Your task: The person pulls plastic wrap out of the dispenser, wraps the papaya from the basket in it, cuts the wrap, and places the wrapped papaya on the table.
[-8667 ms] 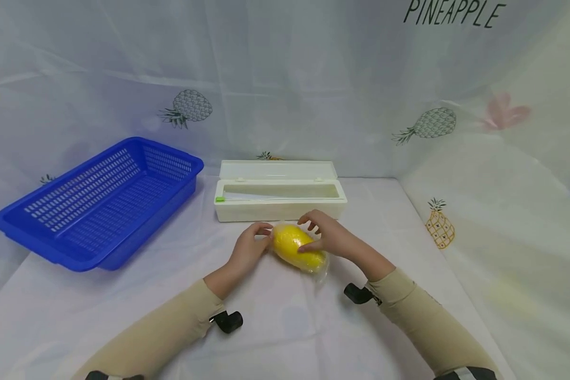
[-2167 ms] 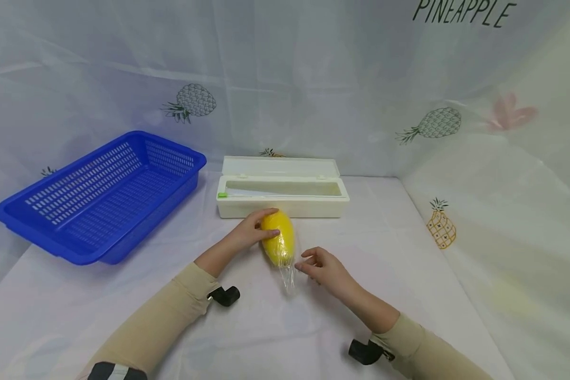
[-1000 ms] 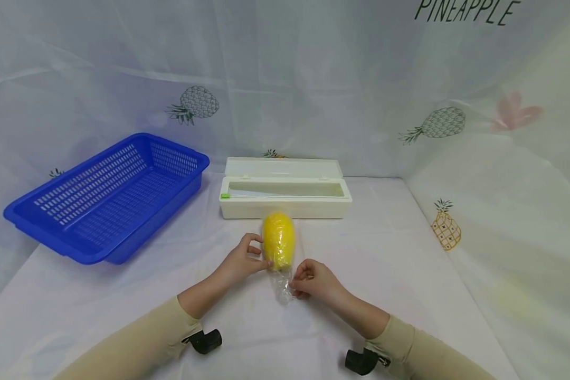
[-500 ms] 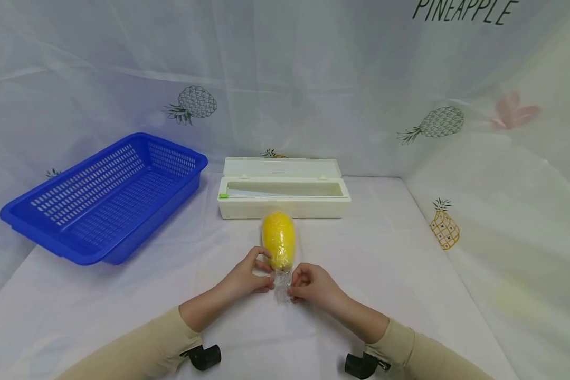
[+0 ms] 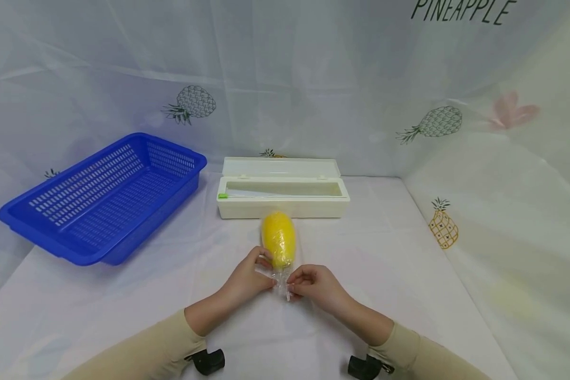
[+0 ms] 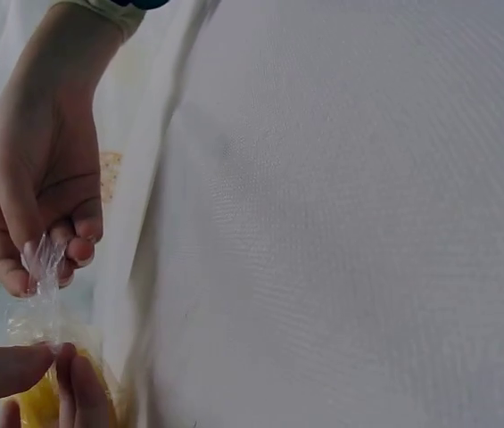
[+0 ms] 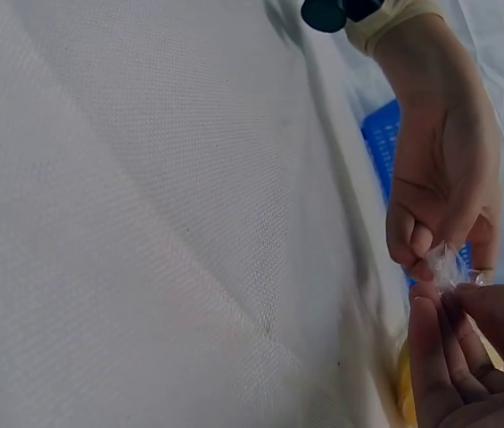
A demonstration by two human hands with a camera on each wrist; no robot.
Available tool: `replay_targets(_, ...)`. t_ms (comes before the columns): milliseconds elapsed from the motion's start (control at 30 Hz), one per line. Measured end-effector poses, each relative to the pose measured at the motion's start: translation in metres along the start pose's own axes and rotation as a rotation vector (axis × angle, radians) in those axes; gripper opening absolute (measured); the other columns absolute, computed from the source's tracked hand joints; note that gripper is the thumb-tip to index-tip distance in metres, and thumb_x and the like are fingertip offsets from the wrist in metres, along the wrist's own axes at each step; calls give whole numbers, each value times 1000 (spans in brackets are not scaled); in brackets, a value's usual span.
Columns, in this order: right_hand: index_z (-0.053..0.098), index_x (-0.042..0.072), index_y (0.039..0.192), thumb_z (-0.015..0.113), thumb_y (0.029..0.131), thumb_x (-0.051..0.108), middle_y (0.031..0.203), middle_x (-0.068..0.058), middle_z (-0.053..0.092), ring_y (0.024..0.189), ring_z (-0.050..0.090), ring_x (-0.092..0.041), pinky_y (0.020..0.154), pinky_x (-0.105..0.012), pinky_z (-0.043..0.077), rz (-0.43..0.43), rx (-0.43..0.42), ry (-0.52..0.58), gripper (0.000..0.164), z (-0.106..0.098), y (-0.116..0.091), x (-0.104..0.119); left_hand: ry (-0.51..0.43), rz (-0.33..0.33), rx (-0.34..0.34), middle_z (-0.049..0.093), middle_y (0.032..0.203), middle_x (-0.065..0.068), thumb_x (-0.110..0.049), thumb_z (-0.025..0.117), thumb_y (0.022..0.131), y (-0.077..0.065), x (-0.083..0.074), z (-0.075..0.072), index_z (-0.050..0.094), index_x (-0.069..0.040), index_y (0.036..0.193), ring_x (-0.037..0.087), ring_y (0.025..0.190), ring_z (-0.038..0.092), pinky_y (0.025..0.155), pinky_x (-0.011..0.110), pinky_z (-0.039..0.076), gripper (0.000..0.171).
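A yellow oval thing [image 5: 278,237], smooth and fruit-like, lies on the white cloth wrapped in clear cling film. Its rounded far end points at the box, and the film gathers into a crumpled tail [image 5: 281,282] at the near end. From the left, my left hand [image 5: 248,274] pinches this tail between thumb and fingers, close by the yellow thing. My right hand [image 5: 315,285] pinches the tail from the other side with thumb and forefinger. Both pinches show in the left wrist view, where the film [image 6: 45,267] is drawn narrow between the two hands.
Just behind the yellow thing stands a long white cling film box [image 5: 280,208], lid up, with a green slider [image 5: 222,196] on its edge. A blue slotted basket [image 5: 109,200] sits at the left. Pineapple-printed cloth hangs behind and at the right.
Earlier the yellow thing lay slanted between both hands; it has since been turned lengthwise. My left hand has come down from its side to the film tail, where the right hand pinches too.
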State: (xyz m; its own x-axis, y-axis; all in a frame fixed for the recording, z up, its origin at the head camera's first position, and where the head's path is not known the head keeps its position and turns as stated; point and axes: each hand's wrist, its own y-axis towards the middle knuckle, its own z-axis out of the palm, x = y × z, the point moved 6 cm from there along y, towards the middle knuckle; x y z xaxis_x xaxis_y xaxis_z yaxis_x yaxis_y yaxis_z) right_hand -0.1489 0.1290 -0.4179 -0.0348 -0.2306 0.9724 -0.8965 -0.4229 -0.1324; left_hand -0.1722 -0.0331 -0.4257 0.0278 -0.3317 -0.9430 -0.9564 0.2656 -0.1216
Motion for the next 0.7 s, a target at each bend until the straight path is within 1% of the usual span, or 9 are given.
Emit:
replay_targets(133, 69, -7, 99, 66, 89, -3, 82, -14, 70, 76, 68, -31, 71, -32, 57, -20, -24, -75, 11, -4, -5, 8, -21, 39, 8, 50, 110, 13, 10, 73, 77, -1, -5, -2, 54, -4, 106, 16, 66, 60, 63, 29, 51, 37)
replay_targets(200, 71, -3, 100, 67, 89, 0, 86, -11, 71, 79, 69, -26, 72, -29, 56, -39, -30, -128, 12, -7, -7, 10, -37, 53, 25, 48, 113, 14, 11, 71, 79, -2, -8, -2, 57, -2, 106, 16, 70, 63, 64, 28, 53, 32)
replay_targets(267, 72, 2, 101, 70, 89, 5, 89, -5, 71, 82, 68, -21, 75, -27, 55, -94, -30, -197, 13, -10, -7, 13, -47, 54, 38, 47, 115, 14, 11, 69, 81, -2, -9, -2, 60, -1, 106, 16, 76, 65, 67, 27, 53, 29)
replay_targets(333, 72, 7, 102, 75, 86, 9, 94, 1, 69, 87, 66, -17, 78, -27, 55, -200, -24, -276, 16, -12, -7, 17, -48, 52, 39, 48, 115, 14, 10, 68, 83, -1, -10, -2, 61, 0, 107, 17, 80, 65, 68, 28, 54, 27)
replay_targets(400, 72, 11, 103, 81, 81, 14, 101, 4, 63, 94, 61, -16, 82, -29, 53, -359, -17, -402, 24, -13, -6, 23, -53, 42, 36, 50, 115, 13, 9, 66, 84, 0, -9, -3, 62, 0, 107, 18, 81, 65, 69, 28, 53, 25)
replay_targets(500, 69, 13, 107, 88, 72, 20, 115, -2, 55, 108, 53, -20, 90, -34, 50, -635, -8, -644, 40, -12, -6, 30, -57, 39, 36, 52, 114, 13, 8, 65, 85, 2, -8, -4, 63, 0, 107, 18, 82, 65, 70, 28, 53, 24)
replay_targets(567, 67, 13, 108, 91, 68, 25, 124, -7, 51, 117, 48, -24, 96, -38, 47, -780, -3, -793, 48, -9, -4, 31, -62, 40, 43, 54, 112, 12, 7, 65, 85, 3, -7, -4, 63, 0, 107, 17, 81, 65, 70, 28, 53, 23)
replay_targets(633, 65, 13, 109, 92, 66, 28, 130, -12, 48, 122, 46, -28, 100, -41, 44, -881, 10, -901, 53, -6, -1, 31, -74, 35, 65, 61, 106, 11, 6, 64, 86, 4, -7, -4, 63, 1, 108, 17, 79, 64, 71, 28, 52, 23)
replay_targets(700, 63, 12, 107, 92, 65, 28, 131, -13, 48, 123, 45, -29, 102, -41, 42, -924, 23, -960, 53, -2, 3, 29, -95, 27, 81, 64, 102, 10, 4, 64, 85, 4, -6, -4, 62, 1, 109, 17, 79, 64, 72, 28, 52, 23)
